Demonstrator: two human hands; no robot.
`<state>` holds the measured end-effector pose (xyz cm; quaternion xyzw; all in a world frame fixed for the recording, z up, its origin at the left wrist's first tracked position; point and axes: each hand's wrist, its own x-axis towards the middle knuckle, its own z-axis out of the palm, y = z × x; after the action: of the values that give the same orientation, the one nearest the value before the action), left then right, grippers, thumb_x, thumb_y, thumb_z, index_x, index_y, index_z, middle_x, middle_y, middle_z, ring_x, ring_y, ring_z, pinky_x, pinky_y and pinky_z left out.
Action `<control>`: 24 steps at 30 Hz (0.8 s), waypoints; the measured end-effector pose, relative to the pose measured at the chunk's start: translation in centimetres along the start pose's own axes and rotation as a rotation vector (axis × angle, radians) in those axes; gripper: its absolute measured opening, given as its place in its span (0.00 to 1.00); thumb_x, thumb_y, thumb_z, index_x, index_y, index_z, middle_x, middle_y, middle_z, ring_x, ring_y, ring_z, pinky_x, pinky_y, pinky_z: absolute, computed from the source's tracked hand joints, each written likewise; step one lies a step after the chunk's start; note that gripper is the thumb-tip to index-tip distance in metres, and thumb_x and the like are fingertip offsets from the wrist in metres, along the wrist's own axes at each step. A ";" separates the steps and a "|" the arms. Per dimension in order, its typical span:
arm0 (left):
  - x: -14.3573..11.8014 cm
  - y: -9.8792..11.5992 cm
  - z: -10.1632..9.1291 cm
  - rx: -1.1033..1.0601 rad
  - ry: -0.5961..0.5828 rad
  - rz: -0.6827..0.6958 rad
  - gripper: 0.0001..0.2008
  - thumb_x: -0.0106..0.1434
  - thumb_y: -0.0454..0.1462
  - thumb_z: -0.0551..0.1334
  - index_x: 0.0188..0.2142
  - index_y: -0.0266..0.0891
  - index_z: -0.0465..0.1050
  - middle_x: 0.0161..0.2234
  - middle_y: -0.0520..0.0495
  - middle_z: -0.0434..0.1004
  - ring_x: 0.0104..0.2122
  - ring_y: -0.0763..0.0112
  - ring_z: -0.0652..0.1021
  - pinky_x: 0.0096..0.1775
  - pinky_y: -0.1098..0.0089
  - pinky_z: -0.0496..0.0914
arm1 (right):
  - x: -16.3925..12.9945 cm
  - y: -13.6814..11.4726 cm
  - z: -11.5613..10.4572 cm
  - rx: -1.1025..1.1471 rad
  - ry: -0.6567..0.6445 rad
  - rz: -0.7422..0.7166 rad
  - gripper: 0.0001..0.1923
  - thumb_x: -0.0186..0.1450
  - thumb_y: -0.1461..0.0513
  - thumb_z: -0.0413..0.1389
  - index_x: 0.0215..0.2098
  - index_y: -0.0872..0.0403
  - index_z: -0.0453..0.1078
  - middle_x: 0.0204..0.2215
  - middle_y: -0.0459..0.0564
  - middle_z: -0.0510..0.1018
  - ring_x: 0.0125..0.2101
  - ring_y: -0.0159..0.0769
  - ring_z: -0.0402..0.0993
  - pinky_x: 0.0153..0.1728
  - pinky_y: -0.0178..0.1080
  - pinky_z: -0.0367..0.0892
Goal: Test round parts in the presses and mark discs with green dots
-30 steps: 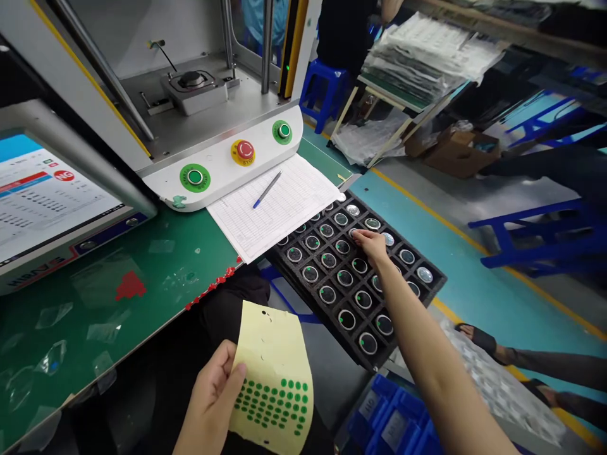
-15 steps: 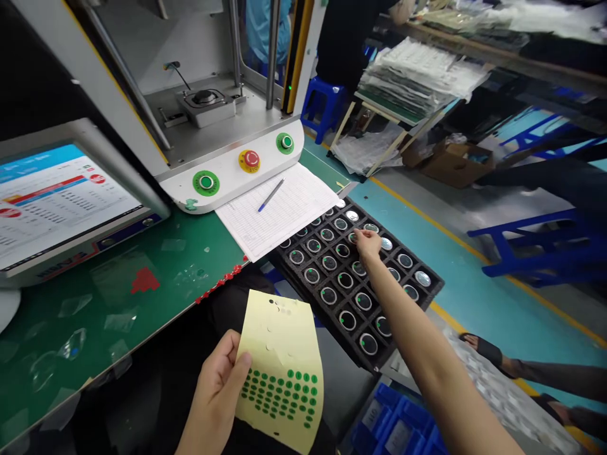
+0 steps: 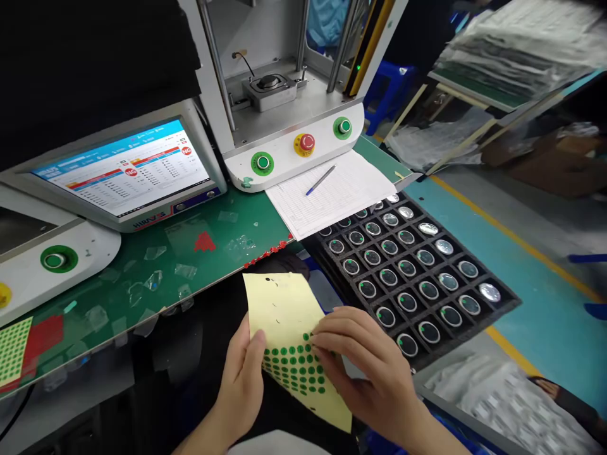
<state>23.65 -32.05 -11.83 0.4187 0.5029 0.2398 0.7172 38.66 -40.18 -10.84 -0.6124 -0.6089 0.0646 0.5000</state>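
1. The left hand (image 3: 244,379) is gripping the left edge of the yellow sticker sheet (image 3: 284,309), thumb on top, holding it in front of the body, below the bench edge.
2. The right hand (image 3: 365,360) is resting on the right side of the same sheet, with its fingertips (image 3: 317,341) pressing at the top rows of green dot stickers (image 3: 291,370). Whether a dot is pinched between the fingers cannot be told.
3. The upper part of the sheet is showing only bare backing and a few dark marks; the lower part is carrying several rows of dots, so part of the stock appears used.
4. The black tray (image 3: 502,309) is sitting to the right, partly under the paper form (image 3: 341,196). Many of its round parts (image 3: 389,277) in the left and middle rows are showing a small green dot. The far-right row looks shiny and unmarked, judging by what is visible.
5. Marking therefore appears well advanced but not finished.
6. On the green bench (image 3: 156,278) a test machine (image 3: 284,114) with green and red buttons, a monitor (image 3: 128,170) and a pen (image 3: 320,180) are standing close by.
7. Scraps of clear film (image 3: 152,281) are littering the bench. The form is overlapping the tray's near corner and hiding some pockets.
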 end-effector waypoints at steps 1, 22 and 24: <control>-0.4 0.1 0.1 -0.013 0.023 -0.001 0.21 0.63 0.46 0.61 0.51 0.37 0.75 0.48 0.41 0.79 0.51 0.54 0.76 0.49 0.64 0.72 | -0.1 0.2 0.0 -0.002 0.010 0.004 0.13 0.61 0.74 0.55 0.40 0.53 0.69 0.30 0.49 0.78 0.31 0.35 0.74 0.37 0.43 0.74; -1.6 1.9 0.3 -0.010 -0.155 0.005 0.22 0.66 0.47 0.58 0.54 0.37 0.75 0.45 0.42 0.82 0.46 0.55 0.79 0.46 0.66 0.74 | -1.6 0.0 0.5 -0.079 0.048 -0.051 0.08 0.63 0.74 0.58 0.37 0.57 0.71 0.30 0.48 0.80 0.30 0.30 0.76 0.41 0.42 0.72; -1.5 1.9 0.4 -0.012 -0.143 0.012 0.22 0.66 0.46 0.59 0.53 0.37 0.75 0.44 0.42 0.82 0.46 0.55 0.79 0.46 0.66 0.74 | -1.5 0.1 0.6 -0.074 0.054 -0.043 0.08 0.62 0.74 0.58 0.38 0.58 0.72 0.30 0.48 0.80 0.30 0.30 0.75 0.41 0.42 0.72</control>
<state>23.59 -32.32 -9.37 0.4336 0.4465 0.2166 0.7521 37.94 -41.09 -11.96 -0.6188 -0.6102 0.0147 0.4945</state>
